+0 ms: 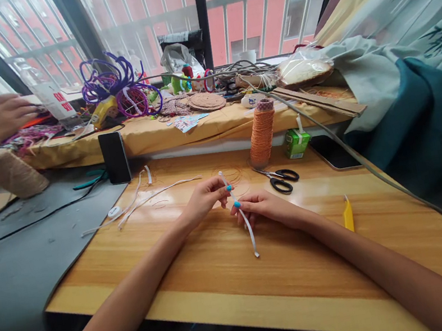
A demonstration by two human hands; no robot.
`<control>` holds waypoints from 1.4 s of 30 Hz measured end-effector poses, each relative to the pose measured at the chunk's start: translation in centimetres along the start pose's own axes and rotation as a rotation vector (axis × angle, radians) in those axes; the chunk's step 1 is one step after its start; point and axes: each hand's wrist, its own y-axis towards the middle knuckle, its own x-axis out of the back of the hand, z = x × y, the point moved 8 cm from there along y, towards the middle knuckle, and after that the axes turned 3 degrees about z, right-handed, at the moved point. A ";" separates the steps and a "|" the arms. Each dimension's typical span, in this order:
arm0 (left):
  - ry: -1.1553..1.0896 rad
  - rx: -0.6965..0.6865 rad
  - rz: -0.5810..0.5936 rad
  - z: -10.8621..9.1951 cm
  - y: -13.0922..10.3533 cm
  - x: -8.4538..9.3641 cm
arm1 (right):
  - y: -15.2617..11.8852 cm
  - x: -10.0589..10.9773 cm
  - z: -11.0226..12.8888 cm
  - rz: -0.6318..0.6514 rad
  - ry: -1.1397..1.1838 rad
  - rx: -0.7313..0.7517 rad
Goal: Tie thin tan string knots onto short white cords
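Note:
A short white strip [249,230] is pinched between my two hands above the wooden table [205,271]. My left hand [206,196] grips it near its upper end, thumb and finger closed. Just below, my right hand [260,207] pinches the strip around its middle, and the lower end hangs down toward the table. Both thumbs have blue nails. Black-handled scissors [281,179] lie to the right of my hands. To the left, thin white strips [137,203] lie on the table beside a small round white item [114,212].
An orange thread cone [262,132], a green carton [297,142] and a phone [334,151] stand or lie at the back right. A yellow cutter [348,215] lies nearer. Another person's hand [2,117] is at upper left. A grey cable [356,156] crosses the right side.

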 end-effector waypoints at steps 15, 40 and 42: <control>-0.111 0.115 0.021 0.5 -0.1 -0.5 | -0.2 -0.1 0.6 -0.019 -0.006 0.066; -0.136 0.133 0.045 0.1 -0.5 -1.3 | -0.5 1.0 1.1 -0.214 0.063 0.145; -0.128 0.138 0.020 -0.1 -0.5 -1.3 | -0.7 1.0 1.5 -0.255 -0.050 0.179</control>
